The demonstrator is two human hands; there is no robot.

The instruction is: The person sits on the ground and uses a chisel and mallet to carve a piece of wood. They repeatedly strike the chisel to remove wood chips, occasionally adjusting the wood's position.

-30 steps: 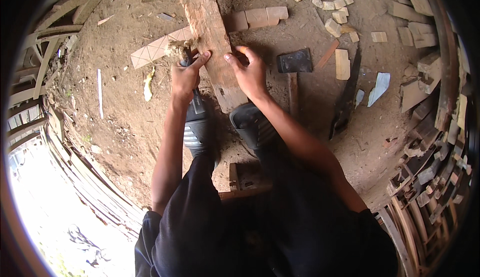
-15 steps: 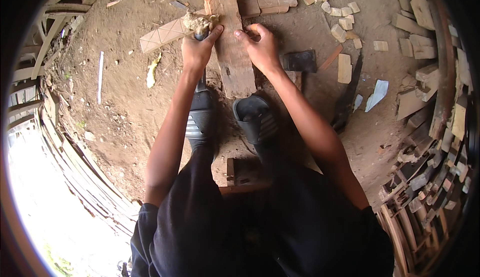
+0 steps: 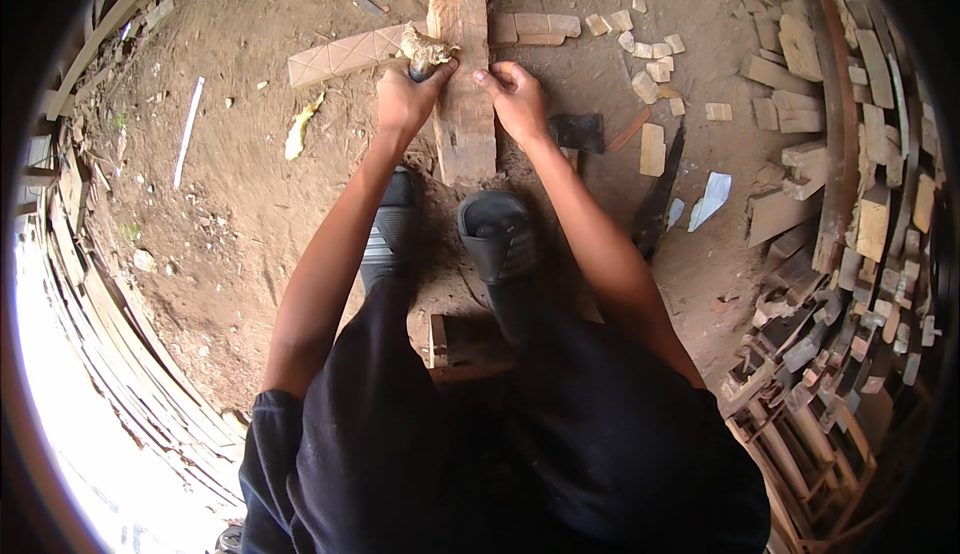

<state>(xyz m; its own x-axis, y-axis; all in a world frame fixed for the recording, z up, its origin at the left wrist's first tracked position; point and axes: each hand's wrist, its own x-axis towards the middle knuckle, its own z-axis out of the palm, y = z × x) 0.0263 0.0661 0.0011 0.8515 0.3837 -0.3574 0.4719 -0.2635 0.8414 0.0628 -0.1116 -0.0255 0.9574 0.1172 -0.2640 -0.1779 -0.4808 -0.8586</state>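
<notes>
A weathered wooden plank (image 3: pixel 463 119) lies lengthwise before my feet, across a lighter board scored with crossed lines (image 3: pixel 345 57). My left hand (image 3: pixel 405 104) is closed around a tool with a frayed, tan end (image 3: pixel 427 48) and a dark collar, at the plank's left edge. The tool's lower part is hidden by the hand, so its exact kind is unclear. On the opposite edge, my right hand (image 3: pixel 518 102) grips the plank, thumb against its side and fingers curled. Beyond the plank's right edge the short blocks (image 3: pixel 535 28) continue in line with the scored board.
To the right lie a dark metal head like a hatchet's (image 3: pixel 577 134), small pale wood blocks (image 3: pixel 645 87) and a bluish-white scrap (image 3: pixel 711 201). Stacked wood offcuts (image 3: pixel 870 229) line the right side. My sandalled feet (image 3: pixel 497 234) stand close to the plank's near end.
The plank has straightened from a slant to nearly upright in view. Both hands stay at its edges, and the tool's frayed end now leans nearer the plank. The whole view has shifted slightly.
</notes>
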